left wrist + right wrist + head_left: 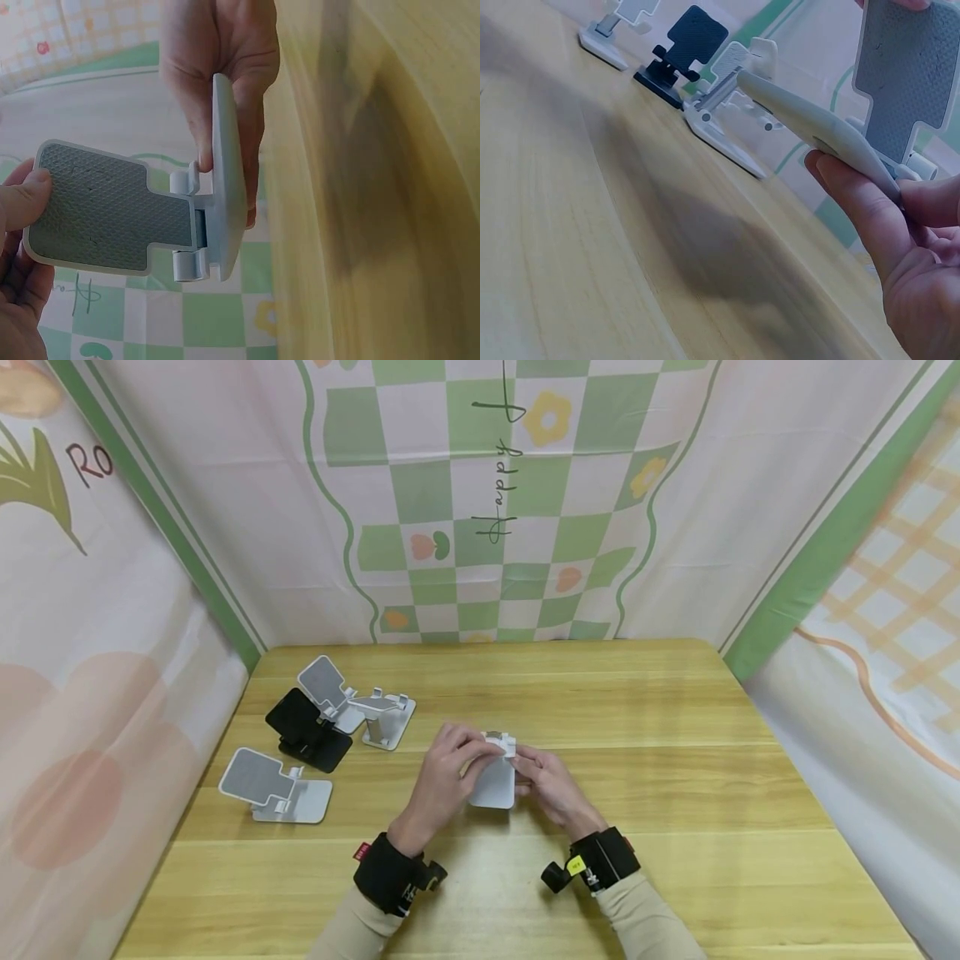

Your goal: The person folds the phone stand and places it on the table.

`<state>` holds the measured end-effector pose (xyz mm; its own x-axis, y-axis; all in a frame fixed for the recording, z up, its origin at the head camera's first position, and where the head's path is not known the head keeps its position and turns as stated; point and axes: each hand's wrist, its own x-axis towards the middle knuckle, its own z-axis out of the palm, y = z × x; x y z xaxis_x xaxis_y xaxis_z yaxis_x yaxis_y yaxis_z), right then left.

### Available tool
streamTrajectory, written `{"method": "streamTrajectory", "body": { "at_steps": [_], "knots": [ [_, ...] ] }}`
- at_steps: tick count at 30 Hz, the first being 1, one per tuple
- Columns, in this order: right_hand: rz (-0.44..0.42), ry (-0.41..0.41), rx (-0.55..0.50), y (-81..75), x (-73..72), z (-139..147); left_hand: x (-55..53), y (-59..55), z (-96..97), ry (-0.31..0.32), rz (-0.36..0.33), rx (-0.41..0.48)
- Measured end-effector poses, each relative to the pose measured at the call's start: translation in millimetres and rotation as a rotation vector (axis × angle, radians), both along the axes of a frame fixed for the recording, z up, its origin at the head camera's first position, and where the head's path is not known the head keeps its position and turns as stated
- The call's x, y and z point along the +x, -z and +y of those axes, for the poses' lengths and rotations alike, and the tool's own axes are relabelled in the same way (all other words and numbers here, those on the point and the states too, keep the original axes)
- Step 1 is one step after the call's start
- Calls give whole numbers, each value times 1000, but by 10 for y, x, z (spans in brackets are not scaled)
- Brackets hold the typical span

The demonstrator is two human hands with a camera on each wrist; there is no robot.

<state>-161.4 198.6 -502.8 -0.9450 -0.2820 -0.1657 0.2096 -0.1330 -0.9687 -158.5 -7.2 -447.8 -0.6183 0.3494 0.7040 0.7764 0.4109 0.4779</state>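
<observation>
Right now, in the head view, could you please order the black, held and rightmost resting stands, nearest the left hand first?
1. Held stand, pinched by the left hand.
2. Rightmost resting stand, to the left.
3. Black stand, farther left.

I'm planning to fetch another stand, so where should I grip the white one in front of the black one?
I'd pinch the white stand by the near edge of its raised plate, thumb on top, fingers underneath: it tilts up off the flat base, likely leaving finger room. Come from the person's side, over bare table; the black stand sits behind.
</observation>
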Motion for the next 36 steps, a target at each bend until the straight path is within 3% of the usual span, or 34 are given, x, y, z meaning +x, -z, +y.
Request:
{"method": "streamTrajectory", "body": {
  "at_steps": [13,36],
  "knots": [
    [-41,43,21,-1,2,6,47,87,15,15,-2,-5],
    [-67,80,-47,-35,-13,45,65,153,33,59,-27,-46]
  ]
}}
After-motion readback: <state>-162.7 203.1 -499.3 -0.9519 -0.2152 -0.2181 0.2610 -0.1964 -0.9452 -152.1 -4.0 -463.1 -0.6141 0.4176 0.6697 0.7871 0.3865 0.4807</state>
